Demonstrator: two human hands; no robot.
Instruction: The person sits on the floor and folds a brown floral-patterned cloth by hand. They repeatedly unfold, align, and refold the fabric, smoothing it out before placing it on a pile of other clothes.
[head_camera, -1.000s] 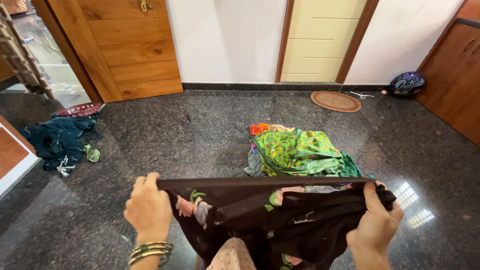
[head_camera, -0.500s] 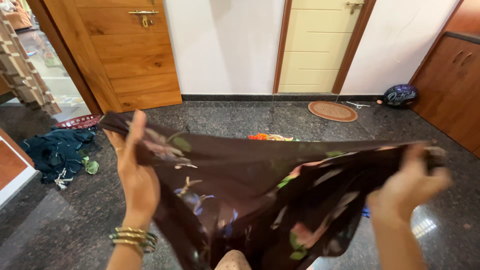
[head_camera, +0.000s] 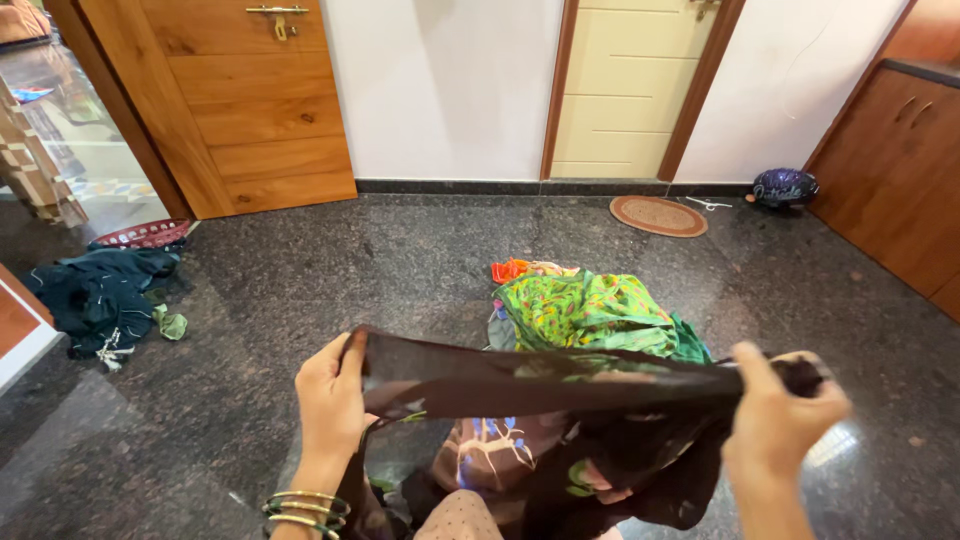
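I hold a dark brown, flower-printed cloth (head_camera: 540, 385) stretched flat between both hands, low in front of me. My left hand (head_camera: 330, 400), with several bangles on its wrist, pinches the cloth's left corner. My right hand (head_camera: 780, 420) grips the right corner in a closed fist. The rest of the cloth hangs down below the stretched edge, over my lap. Just beyond it lies a heap of clothes (head_camera: 585, 305) on the floor, with a bright green printed piece on top and an orange piece behind.
Dark granite floor (head_camera: 400, 260) all around. A pile of dark blue clothes (head_camera: 100, 295) and a red basket (head_camera: 140, 233) lie at the left. A round mat (head_camera: 658, 215) and a dark balloon-like ball (head_camera: 785, 187) sit by the far wall. Wooden doors and a cabinet (head_camera: 900, 170) line the room.
The cloth was flung up and spread wide half a second ago; now it has come down and is drawn taut and flat between my lowered hands.
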